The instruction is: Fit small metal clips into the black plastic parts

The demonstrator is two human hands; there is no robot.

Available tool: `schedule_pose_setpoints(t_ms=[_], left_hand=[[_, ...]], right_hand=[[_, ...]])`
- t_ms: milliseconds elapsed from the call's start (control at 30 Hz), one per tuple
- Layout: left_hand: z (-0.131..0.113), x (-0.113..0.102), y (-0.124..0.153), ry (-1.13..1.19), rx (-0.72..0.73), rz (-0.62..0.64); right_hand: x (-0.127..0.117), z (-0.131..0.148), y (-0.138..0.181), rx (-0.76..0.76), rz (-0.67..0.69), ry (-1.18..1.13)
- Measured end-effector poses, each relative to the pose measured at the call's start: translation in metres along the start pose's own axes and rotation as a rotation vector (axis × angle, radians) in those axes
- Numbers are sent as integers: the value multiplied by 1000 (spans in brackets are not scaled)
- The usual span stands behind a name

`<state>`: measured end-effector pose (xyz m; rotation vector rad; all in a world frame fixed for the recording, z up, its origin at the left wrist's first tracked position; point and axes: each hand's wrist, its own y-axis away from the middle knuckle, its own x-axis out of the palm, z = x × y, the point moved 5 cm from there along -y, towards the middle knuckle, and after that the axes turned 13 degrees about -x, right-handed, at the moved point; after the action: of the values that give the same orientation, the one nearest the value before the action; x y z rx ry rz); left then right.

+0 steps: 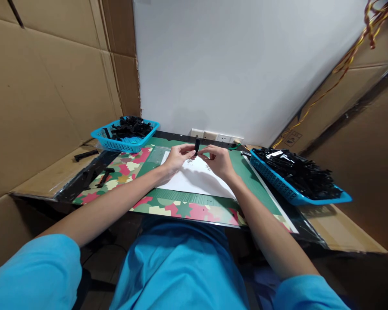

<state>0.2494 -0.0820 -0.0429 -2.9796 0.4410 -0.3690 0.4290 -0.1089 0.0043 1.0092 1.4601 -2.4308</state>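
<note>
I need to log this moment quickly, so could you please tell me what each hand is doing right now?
Left hand: closed, pinching the small black part.
Right hand: closed, pinching the same part.

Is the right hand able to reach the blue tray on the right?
Probably yes: the right hand is close to the tray, no obstacle stands between, though it pinches a black part.

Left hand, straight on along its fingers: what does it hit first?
The small black part that the left hand pinches with the right hand; that hand's fingertips likely next, depth unclear.
</note>
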Motion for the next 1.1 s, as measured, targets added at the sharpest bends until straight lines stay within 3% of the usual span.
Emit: schedule_pose_setpoints(t_ms=[367, 600, 867, 1100], left_hand=[[-5, 3, 2, -52, 52, 22], [8, -3, -3, 66, -95, -21], [-1, 4, 6, 89, -110, 160], [2, 5, 5, 104, -134, 177]], right_hand=[[0, 1, -1, 10, -3, -96], [1, 3, -1, 26, 35, -124], [-4, 3, -2, -47, 4, -71], [-5, 6, -1, -74, -4, -51]])
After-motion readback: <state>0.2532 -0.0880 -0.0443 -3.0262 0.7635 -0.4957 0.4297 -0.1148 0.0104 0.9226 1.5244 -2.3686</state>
